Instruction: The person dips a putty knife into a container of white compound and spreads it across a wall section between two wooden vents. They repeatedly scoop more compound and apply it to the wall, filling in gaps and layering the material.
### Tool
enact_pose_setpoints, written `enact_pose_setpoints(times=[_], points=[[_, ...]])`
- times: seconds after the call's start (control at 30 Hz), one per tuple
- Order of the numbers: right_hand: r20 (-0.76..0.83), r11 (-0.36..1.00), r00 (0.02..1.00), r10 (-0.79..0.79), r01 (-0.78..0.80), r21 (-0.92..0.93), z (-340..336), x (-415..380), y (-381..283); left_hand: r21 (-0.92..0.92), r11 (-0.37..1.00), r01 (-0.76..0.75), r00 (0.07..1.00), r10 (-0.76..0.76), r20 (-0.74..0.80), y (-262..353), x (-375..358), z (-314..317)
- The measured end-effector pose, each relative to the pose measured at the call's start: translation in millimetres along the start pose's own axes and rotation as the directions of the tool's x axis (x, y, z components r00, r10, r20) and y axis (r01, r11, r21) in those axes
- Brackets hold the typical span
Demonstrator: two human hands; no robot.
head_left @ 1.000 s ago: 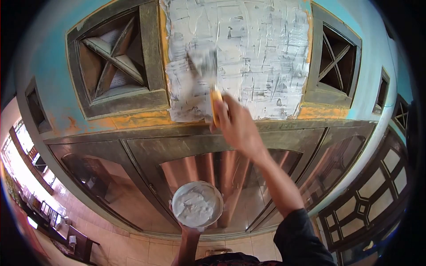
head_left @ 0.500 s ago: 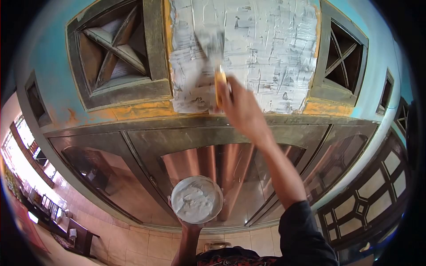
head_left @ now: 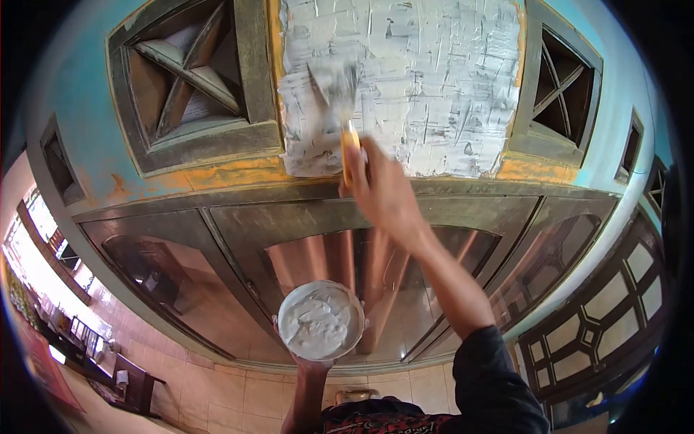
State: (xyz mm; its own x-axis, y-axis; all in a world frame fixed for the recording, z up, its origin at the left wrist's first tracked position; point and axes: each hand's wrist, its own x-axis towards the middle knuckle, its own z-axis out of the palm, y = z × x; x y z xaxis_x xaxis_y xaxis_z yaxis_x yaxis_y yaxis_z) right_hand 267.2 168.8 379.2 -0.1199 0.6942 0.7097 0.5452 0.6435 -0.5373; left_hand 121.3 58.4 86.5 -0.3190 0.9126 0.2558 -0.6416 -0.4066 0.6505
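Note:
My right hand (head_left: 384, 189) is closed around the yellowish handle of a putty knife (head_left: 350, 148). Its wide blade, blurred by motion, lies against or very close to the left part of a wall panel (head_left: 441, 87) coated in rough white and grey paste. Lower down, my left hand (head_left: 312, 364) supports a round bowl (head_left: 357, 318) from beneath, its fingertips showing at the sides. White putty (head_left: 316, 327) with a lumpy surface fills much of the bowl.
Wooden vents with crossed bars (head_left: 184, 76) flank the panel, bordered by orange-patched blue wall. Below runs a wooden frame with glass panes (head_left: 318, 264). A dark table (head_left: 137, 387) stands lower left; a dark lattice door (head_left: 589, 336) is at right.
My right hand and the putty knife have shifted slightly left and down across the coated panel. The bowl in my left hand has stayed nearly in place.

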Motion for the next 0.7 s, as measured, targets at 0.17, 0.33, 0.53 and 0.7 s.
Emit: enact_pose_setpoints(times=[0.17,0.33,0.53,0.7], points=[[0.016,0.998,0.998,0.053,-0.053,0.019,6.8,-59.6,17.2,-0.346,0.906,0.242,0.945,-0.139,0.296,56.1,-5.3,45.5],[-0.097,0.993,0.995,-0.006,0.017,0.114,-32.3,15.5,-20.9,-0.495,0.852,0.170,0.849,0.129,0.513,56.4,2.0,61.1],[-0.010,0.996,0.998,0.057,-0.057,-0.069,-3.0,-29.1,12.2,0.386,0.900,-0.204,0.976,0.155,0.154,31.7,-4.9,39.1],[-0.041,0.999,0.999,-0.011,0.013,0.049,-14.3,-53.6,15.2,-0.311,0.923,0.225,0.878,-0.054,0.476,60.3,-2.8,68.9]])
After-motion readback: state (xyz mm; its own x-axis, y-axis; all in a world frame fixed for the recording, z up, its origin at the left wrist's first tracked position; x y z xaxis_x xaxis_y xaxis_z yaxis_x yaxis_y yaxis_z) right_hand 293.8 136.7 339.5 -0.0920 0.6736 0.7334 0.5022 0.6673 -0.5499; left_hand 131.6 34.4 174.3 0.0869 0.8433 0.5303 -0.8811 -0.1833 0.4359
